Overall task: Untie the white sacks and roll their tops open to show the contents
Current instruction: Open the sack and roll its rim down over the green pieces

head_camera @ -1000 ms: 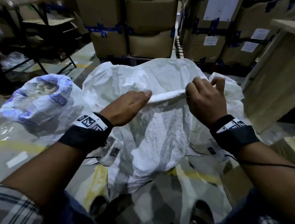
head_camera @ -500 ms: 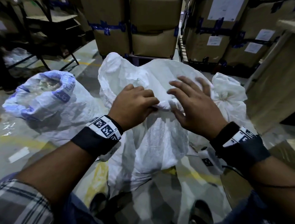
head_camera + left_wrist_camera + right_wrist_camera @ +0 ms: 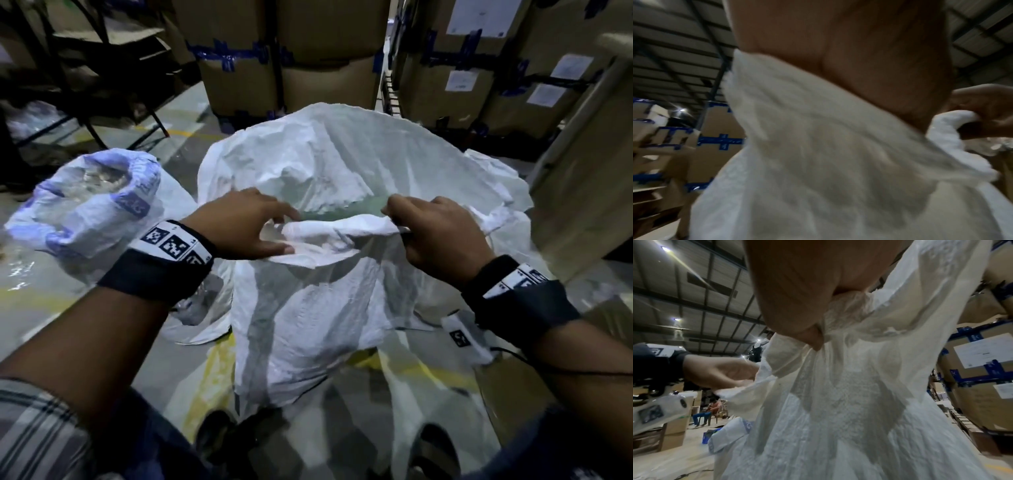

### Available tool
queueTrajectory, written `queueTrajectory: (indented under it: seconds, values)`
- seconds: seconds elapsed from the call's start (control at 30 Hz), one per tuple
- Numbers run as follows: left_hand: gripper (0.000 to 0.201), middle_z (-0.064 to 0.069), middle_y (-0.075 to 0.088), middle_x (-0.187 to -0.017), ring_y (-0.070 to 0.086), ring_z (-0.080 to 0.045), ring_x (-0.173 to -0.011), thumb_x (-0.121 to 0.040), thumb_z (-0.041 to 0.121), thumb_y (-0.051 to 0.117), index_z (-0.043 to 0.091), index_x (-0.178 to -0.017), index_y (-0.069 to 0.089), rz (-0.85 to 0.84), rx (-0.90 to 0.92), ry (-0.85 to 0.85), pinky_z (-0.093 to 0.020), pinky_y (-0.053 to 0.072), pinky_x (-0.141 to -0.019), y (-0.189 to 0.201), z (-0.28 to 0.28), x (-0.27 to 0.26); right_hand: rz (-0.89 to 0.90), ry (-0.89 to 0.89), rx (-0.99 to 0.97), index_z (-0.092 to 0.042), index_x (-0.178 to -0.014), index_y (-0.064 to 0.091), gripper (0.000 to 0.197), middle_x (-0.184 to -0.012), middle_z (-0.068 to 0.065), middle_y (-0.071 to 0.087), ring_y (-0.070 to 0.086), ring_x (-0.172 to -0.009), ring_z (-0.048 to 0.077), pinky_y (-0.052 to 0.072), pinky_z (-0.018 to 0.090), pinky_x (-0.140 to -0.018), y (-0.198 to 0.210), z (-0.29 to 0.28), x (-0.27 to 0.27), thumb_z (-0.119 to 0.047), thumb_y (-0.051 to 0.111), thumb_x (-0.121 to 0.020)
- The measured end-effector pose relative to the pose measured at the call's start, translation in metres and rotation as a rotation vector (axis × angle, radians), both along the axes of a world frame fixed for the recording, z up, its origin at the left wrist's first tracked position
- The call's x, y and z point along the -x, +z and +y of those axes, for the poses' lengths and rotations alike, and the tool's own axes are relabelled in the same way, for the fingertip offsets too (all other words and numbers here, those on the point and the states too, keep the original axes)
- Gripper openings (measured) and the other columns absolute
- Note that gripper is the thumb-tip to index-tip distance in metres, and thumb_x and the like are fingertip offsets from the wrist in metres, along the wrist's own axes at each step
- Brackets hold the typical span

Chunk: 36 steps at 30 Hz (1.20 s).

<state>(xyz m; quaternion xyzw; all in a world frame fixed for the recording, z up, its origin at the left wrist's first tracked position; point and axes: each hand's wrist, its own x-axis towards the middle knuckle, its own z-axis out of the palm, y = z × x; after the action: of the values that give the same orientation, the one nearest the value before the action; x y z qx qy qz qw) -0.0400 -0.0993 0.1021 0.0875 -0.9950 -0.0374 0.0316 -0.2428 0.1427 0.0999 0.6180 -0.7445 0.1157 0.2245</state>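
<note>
A large white woven sack (image 3: 308, 308) stands on the floor in front of me, its mouth open and its far wall standing tall. The near rim (image 3: 335, 229) is folded over into a thick roll. My left hand (image 3: 246, 224) pinches the left end of that roll, thumb outside. My right hand (image 3: 435, 233) grips the right end with curled fingers. In the left wrist view the sack (image 3: 818, 154) fills the frame below my palm. In the right wrist view my thumb (image 3: 809, 335) presses into bunched sack cloth (image 3: 849, 386). The contents are hidden.
A second white sack (image 3: 92, 209) with blue print stands to the left, top rolled open over clear plastic pieces. Taped cardboard boxes (image 3: 291, 58) are stacked behind and at the right. A dark metal rack (image 3: 85, 68) is at back left. A wooden panel (image 3: 589, 164) leans at right.
The hands were close together on the bunched top; now they are apart, holding the rolled near rim. The sack mouth has opened wide.
</note>
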Motion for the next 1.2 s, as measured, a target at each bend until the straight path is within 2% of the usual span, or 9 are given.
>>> queueTrajectory:
  seconds: [0.1,0.2,0.33,0.47,0.63,0.77,0.9,1.07,1.2]
  values:
    - [0.052,0.019,0.056,-0.09,0.056,-0.009,-0.086,-0.071,0.067,0.073,0.043,-0.116,0.061,-0.054,-0.088,0.008,-0.035,0.052,-0.075,-0.005,0.0,-0.002,0.029,0.012,-0.036,-0.012,-0.091,0.053,0.028,-0.078,0.006,0.065,0.051,-0.057,0.037,0.045,0.039,-0.062,-0.001,-0.001,0.0,0.005,0.052,-0.068]
    - [0.041,0.012,0.062,-0.082,0.061,-0.017,-0.08,-0.068,0.062,0.075,0.037,-0.097,0.061,-0.048,0.015,0.041,-0.036,0.052,-0.064,-0.004,0.005,0.001,0.04,0.015,-0.031,-0.011,-0.086,0.053,0.028,-0.071,0.007,0.057,0.049,-0.056,0.037,0.042,0.038,-0.059,0.002,-0.001,0.002,0.008,0.053,-0.064]
    - [0.009,0.004,0.067,-0.106,0.064,-0.027,-0.07,-0.086,0.025,0.06,0.027,-0.095,0.061,0.427,0.296,-0.084,-0.033,0.044,-0.049,0.01,0.004,-0.009,0.011,0.035,0.046,-0.012,-0.082,0.05,0.028,-0.074,0.009,0.054,0.048,-0.057,0.038,0.038,0.038,-0.058,0.011,0.005,0.01,0.007,0.055,-0.062]
    - [0.012,0.0,0.061,-0.133,0.06,-0.026,-0.072,-0.1,0.017,0.044,0.024,-0.098,0.054,0.67,0.483,-0.121,-0.038,0.045,-0.048,0.013,0.001,-0.004,-0.014,0.048,0.173,-0.013,-0.083,0.047,0.033,-0.08,0.009,0.051,0.044,-0.062,0.037,0.032,0.039,-0.06,0.02,0.005,0.021,0.009,0.052,-0.058]
    - [0.018,-0.015,0.064,-0.092,0.058,-0.035,-0.081,-0.091,0.004,0.044,0.007,-0.097,0.061,0.474,0.474,0.032,-0.045,0.045,-0.063,-0.013,0.011,0.02,0.003,-0.041,0.013,-0.013,-0.088,0.056,0.027,-0.091,0.01,0.055,0.053,-0.082,0.036,0.034,0.042,-0.073,0.006,-0.007,0.019,0.002,0.057,-0.066]
    - [0.013,-0.016,0.06,-0.089,0.056,-0.034,-0.083,-0.083,0.007,0.053,0.006,-0.093,0.061,0.176,0.363,0.021,-0.045,0.043,-0.075,-0.042,0.03,0.027,-0.069,-0.174,-0.271,-0.022,-0.106,0.066,0.026,-0.113,0.004,0.054,0.048,-0.108,0.032,0.03,0.043,-0.09,-0.018,-0.002,0.016,-0.028,0.065,-0.08]
    - [0.029,-0.011,0.053,-0.116,0.047,-0.031,-0.109,-0.092,0.031,0.059,0.014,-0.117,0.058,0.024,0.131,0.037,-0.04,0.039,-0.093,-0.052,0.032,0.028,-0.051,-0.182,-0.288,-0.027,-0.101,0.074,0.028,-0.107,0.002,0.056,0.051,-0.105,0.03,0.029,0.043,-0.087,-0.021,-0.001,0.019,-0.014,0.06,-0.08]
    - [0.028,0.001,0.058,-0.101,0.056,-0.025,-0.093,-0.084,0.019,0.07,0.026,-0.106,0.054,0.195,0.088,0.004,-0.04,0.048,-0.068,-0.029,0.033,0.021,0.012,-0.185,-0.122,-0.018,-0.097,0.063,0.013,-0.09,0.004,0.058,0.06,-0.087,0.031,0.032,0.045,-0.082,-0.016,0.002,0.021,-0.017,0.057,-0.085]
    - [0.029,-0.003,0.064,-0.082,0.058,-0.03,-0.074,-0.075,0.011,0.068,0.021,-0.102,0.064,0.467,0.319,0.003,-0.034,0.037,-0.057,-0.006,0.029,0.01,0.183,-0.093,0.108,-0.016,-0.096,0.061,0.015,-0.081,0.005,0.063,0.057,-0.075,0.032,0.037,0.042,-0.077,0.0,0.002,0.023,-0.018,0.052,-0.084]
